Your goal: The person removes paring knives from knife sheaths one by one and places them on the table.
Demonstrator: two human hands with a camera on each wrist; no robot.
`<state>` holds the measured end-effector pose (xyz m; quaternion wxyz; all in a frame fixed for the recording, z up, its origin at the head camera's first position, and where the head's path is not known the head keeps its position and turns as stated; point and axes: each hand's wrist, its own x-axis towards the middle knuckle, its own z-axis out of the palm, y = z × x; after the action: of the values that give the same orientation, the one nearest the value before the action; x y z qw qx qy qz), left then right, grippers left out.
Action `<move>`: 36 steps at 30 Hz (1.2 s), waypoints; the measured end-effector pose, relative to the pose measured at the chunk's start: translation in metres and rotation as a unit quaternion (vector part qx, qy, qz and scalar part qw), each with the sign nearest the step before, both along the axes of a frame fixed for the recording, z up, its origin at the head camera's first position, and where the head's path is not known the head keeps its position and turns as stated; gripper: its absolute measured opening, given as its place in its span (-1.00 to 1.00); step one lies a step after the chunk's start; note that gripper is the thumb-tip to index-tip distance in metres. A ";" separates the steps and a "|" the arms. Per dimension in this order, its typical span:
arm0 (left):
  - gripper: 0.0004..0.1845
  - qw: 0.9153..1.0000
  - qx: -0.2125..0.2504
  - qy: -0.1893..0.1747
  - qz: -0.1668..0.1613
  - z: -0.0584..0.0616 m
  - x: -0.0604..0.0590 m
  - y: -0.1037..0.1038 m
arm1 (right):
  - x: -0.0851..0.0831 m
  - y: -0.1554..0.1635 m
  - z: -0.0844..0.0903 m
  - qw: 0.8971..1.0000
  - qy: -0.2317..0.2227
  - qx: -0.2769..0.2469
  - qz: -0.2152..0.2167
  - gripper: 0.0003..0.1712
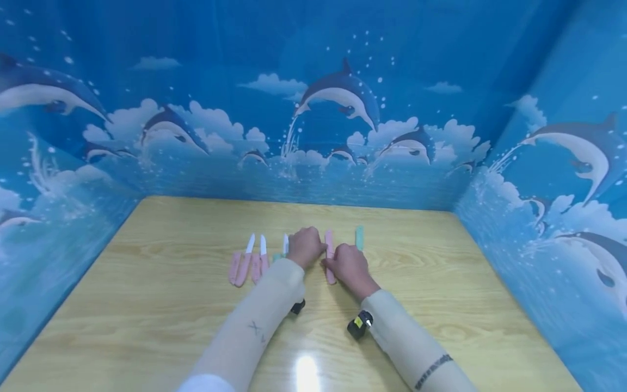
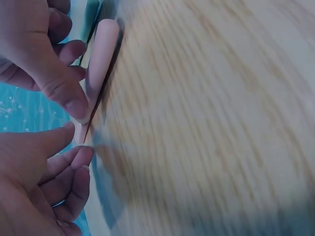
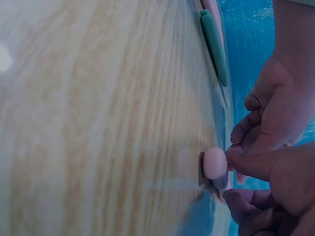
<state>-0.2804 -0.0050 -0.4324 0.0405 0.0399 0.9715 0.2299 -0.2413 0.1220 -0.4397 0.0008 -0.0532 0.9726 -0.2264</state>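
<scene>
Here we see both hands meeting over one pink knife [image 1: 330, 256] that lies flat on the wooden counter [image 1: 441, 305], roughly mid-counter, pointing away from the person. The left hand [image 1: 305, 246] pinches the far half, thumb and fingers curled round it; in the left wrist view the pink sheath [image 2: 101, 59] is rounded at its end and a thin seam shows where it joins the handle. The right hand [image 1: 350, 267] grips the near end, fingertips [image 3: 246, 160] curled on the rounded pink butt. We judge that holding both ends lets the sheath be slid along the blade.

Left of the hands lie two pink knives with bare white blades [image 1: 250, 243], their pink sheaths [image 1: 234, 268] just beside them. A third white blade [image 1: 286, 243] peeks out by the left hand. A teal piece [image 1: 360, 238] lies just right of the hands, apart from them.
</scene>
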 end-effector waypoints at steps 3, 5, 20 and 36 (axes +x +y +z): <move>-0.60 1.000 -0.002 0.001 0.009 0.000 -0.001 0.001 | 0.000 -0.002 0.002 1.000 -0.011 0.019 -0.007 -0.56; -0.63 1.000 -0.004 -0.001 0.011 0.000 -0.002 0.003 | 0.000 -0.003 0.003 0.999 -0.015 0.027 -0.010 -0.54; -0.67 0.997 0.048 -0.042 0.042 0.001 0.000 0.013 | 0.000 -0.008 -0.004 0.999 -0.025 -0.020 0.001 -0.46; -0.69 0.976 0.187 -0.093 0.068 0.000 -0.007 0.003 | 0.001 -0.002 -0.006 0.996 -0.013 -0.083 -0.029 -0.52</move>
<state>-0.2877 -0.0016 -0.4324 0.1067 -0.0407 0.9039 0.4122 -0.2407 0.1203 -0.4457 0.0024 -0.0221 0.9513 -0.3074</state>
